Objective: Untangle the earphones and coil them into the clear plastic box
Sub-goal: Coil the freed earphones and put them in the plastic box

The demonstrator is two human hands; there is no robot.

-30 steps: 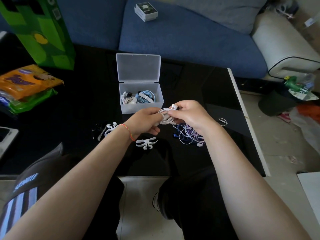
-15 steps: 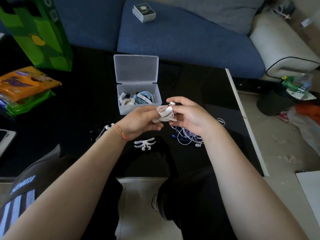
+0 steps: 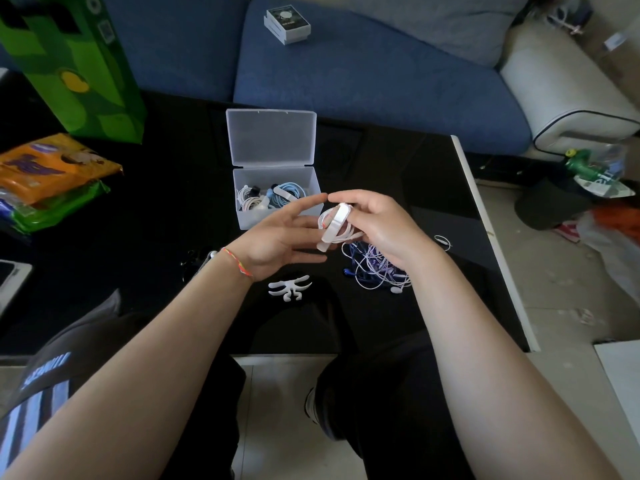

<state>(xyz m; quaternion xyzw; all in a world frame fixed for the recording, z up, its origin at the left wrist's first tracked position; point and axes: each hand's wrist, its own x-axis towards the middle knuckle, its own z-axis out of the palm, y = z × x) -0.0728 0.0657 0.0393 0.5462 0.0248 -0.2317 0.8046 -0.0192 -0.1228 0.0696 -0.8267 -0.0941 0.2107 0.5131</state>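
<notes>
Glossy black tabletop (image 3: 145,209) with a white edge filled the view, a blue fabric sofa (image 3: 363,74) behind it and pale floor tiles to the right. Over it, the right hand (image 3: 375,226) pinched a coiled white earphone bundle (image 3: 334,228); the left hand (image 3: 277,237) lay open beside it, fingers straight. Behind stood the clear plastic box (image 3: 273,174), lid up, holding coiled earphones. A tangled white and purple cable heap (image 3: 375,268) lay under the right wrist.

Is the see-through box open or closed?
Open. The clear plastic box has its lid flipped back, and coiled earphones show inside.
</notes>
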